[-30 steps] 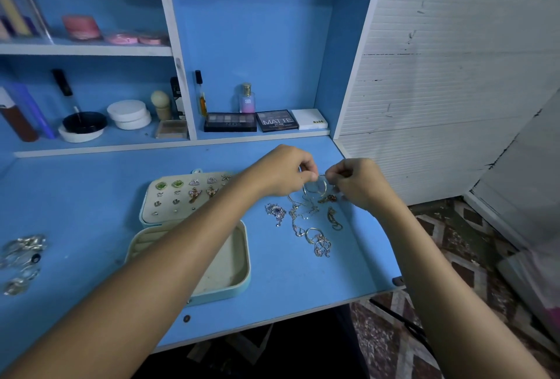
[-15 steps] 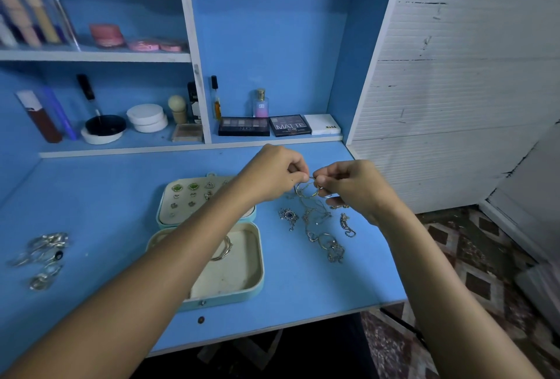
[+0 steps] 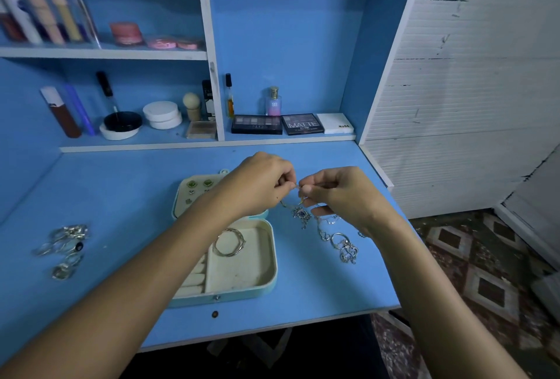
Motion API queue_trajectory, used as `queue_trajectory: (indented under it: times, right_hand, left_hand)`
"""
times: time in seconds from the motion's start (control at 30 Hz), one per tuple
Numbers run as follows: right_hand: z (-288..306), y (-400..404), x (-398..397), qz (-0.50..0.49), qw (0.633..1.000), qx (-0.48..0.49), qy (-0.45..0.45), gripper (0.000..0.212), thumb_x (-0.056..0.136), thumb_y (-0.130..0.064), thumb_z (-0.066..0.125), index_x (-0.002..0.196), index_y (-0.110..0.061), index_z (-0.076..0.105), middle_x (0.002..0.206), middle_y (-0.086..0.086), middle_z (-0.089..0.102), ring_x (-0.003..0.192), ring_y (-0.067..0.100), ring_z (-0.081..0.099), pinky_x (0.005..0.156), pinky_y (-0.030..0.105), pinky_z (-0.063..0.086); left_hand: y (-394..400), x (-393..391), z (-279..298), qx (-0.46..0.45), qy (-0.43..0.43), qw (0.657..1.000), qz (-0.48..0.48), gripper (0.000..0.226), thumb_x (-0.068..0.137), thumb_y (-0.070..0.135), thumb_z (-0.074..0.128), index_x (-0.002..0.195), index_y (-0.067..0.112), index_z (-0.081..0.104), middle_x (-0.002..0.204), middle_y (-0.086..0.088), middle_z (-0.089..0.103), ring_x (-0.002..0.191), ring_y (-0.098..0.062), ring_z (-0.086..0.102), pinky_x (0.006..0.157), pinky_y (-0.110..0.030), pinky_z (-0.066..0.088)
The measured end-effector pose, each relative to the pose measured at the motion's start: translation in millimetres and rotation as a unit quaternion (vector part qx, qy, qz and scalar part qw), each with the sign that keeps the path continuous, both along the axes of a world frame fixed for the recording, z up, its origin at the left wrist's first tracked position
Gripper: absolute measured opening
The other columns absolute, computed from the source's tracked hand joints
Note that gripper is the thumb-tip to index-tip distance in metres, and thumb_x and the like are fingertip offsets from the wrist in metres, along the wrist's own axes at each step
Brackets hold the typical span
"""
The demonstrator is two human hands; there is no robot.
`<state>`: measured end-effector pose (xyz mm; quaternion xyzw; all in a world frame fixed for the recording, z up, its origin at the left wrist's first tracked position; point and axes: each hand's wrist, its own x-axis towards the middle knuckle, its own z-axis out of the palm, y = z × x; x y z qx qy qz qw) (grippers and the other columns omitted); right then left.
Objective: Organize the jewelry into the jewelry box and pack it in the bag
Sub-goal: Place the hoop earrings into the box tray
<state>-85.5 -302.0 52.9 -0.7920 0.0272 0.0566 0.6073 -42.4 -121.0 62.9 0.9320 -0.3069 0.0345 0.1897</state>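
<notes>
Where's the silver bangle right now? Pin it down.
In the head view, the silver bangle lies inside the open jewelry box, in its big compartment's far left corner, just right of the left forearm.

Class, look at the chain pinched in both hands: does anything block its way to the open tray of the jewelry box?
Nothing visible blocks it. The chain hangs just right of the jewelry box, whose large compartment holds only a bangle.
</notes>
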Motion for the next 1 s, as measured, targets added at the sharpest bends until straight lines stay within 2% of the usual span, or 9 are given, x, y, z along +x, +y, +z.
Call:
queue_trajectory:
  times: [0.13, 0.2, 0.27, 0.3, 0.4, 0.5, 0.67, 0.83, 1.0]
  right_hand:
    - [-3.4, 14.8, -7.3, 0.040, 0.997, -0.071, -0.009, 0.009, 0.089, -0.008, 0.071, 0.098, -0.010, 0.074, 0.081, 0.004, 0.074, 0.075, 0.020, 0.072, 0.074, 0.035, 0.063]
    - [-3.0, 20.5, -10.4, 0.055, 0.990, -0.125, -0.021, 0.012, 0.087, -0.017, 0.075, 0.098, -0.021, 0.074, 0.087, -0.006, 0.074, 0.075, 0.018, 0.071, 0.066, 0.027, 0.061]
    - [-1.7, 26.3, -15.1, 0.074, 0.977, -0.191, -0.052, 0.011, 0.085, -0.025, 0.078, 0.093, -0.030, 0.073, 0.086, -0.012, 0.070, 0.063, 0.002, 0.062, 0.054, 0.012, 0.047]
    - [-1.6, 29.2, -17.2, 0.087, 0.969, -0.221, -0.071, 0.010, 0.084, -0.028, 0.078, 0.091, -0.033, 0.074, 0.082, -0.012, 0.068, 0.062, -0.002, 0.057, 0.054, 0.009, 0.042]
    - [-0.3, 39.0, -22.7, 0.132, 0.946, -0.282, -0.093, 0.008, 0.083, -0.035, 0.078, 0.092, -0.035, 0.077, 0.080, -0.013, 0.066, 0.065, 0.001, 0.054, 0.062, 0.015, 0.043]
    - [1.8, 48.6, -29.0, 0.167, 0.924, -0.333, -0.080, 0.014, 0.084, -0.045, 0.073, 0.095, -0.038, 0.077, 0.091, -0.011, 0.060, 0.079, 0.004, 0.054, 0.068, 0.017, 0.044]
    - [-3.0, 58.7, -35.2, 0.190, 0.895, -0.398, -0.061, 0.018, 0.084, -0.044, 0.070, 0.101, -0.043, 0.075, 0.102, -0.010, 0.050, 0.102, 0.013, 0.054, 0.090, 0.031, 0.047]
    - [-2.2, 64.2, -36.1, 0.179, 0.886, -0.422, -0.064, 0.018, 0.085, -0.043, 0.066, 0.102, -0.047, 0.073, 0.100, -0.011, 0.045, 0.104, 0.015, 0.055, 0.083, 0.028, 0.044]
    - [-7.4, 73.1, -37.2, 0.165, 0.873, -0.452, -0.080, 0.021, 0.087, -0.035, 0.062, 0.102, -0.042, 0.074, 0.108, -0.004, 0.053, 0.103, 0.024, 0.058, 0.082, 0.030, 0.046]
  left_hand:
    - [14.5, -10.4, 0.7, 0.031, 0.006, 0.999, 0.019, 0.010, 0.095, 0.021, 0.061, 0.094, 0.018, 0.070, 0.080, 0.009, 0.059, 0.077, -0.011, 0.051, 0.073, -0.031, 0.045]
    - [22.6, -16.4, 1.0, 0.039, 0.011, 0.998, 0.038, 0.010, 0.095, 0.022, 0.061, 0.090, 0.022, 0.069, 0.078, 0.011, 0.060, 0.077, -0.010, 0.052, 0.068, -0.028, 0.038]
    - [30.2, -22.3, 1.7, 0.048, 0.019, 0.997, 0.058, 0.012, 0.093, 0.021, 0.062, 0.083, 0.024, 0.068, 0.070, 0.014, 0.058, 0.073, -0.008, 0.052, 0.066, -0.026, 0.037]
    - [33.3, -25.3, 1.6, 0.049, 0.025, 0.996, 0.067, 0.012, 0.092, 0.020, 0.063, 0.082, 0.023, 0.069, 0.066, 0.014, 0.057, 0.070, -0.006, 0.053, 0.066, -0.026, 0.040]
    - [39.6, -34.1, -1.6, 0.046, 0.056, 0.993, 0.090, 0.014, 0.090, 0.016, 0.064, 0.083, 0.021, 0.075, 0.069, 0.009, 0.067, 0.071, -0.009, 0.061, 0.069, -0.021, 0.049]
    - [42.3, -40.0, -8.4, 0.041, 0.073, 0.990, 0.116, 0.014, 0.089, 0.016, 0.064, 0.086, 0.020, 0.077, 0.077, 0.002, 0.071, 0.079, -0.016, 0.065, 0.077, -0.031, 0.054]
    - [37.8, -45.2, -19.1, 0.039, 0.081, 0.986, 0.143, 0.011, 0.089, 0.022, 0.066, 0.091, 0.023, 0.077, 0.086, -0.002, 0.072, 0.086, -0.022, 0.067, 0.082, -0.033, 0.054]
    - [37.1, -45.6, -22.7, 0.052, 0.067, 0.983, 0.163, 0.010, 0.088, 0.028, 0.067, 0.092, 0.029, 0.076, 0.090, 0.001, 0.072, 0.088, -0.022, 0.066, 0.077, -0.036, 0.056]
    - [33.0, -50.5, -25.9, 0.088, 0.035, 0.981, 0.168, 0.017, 0.091, 0.026, 0.060, 0.098, 0.027, 0.074, 0.093, -0.003, 0.069, 0.089, -0.027, 0.064, 0.071, -0.033, 0.054]
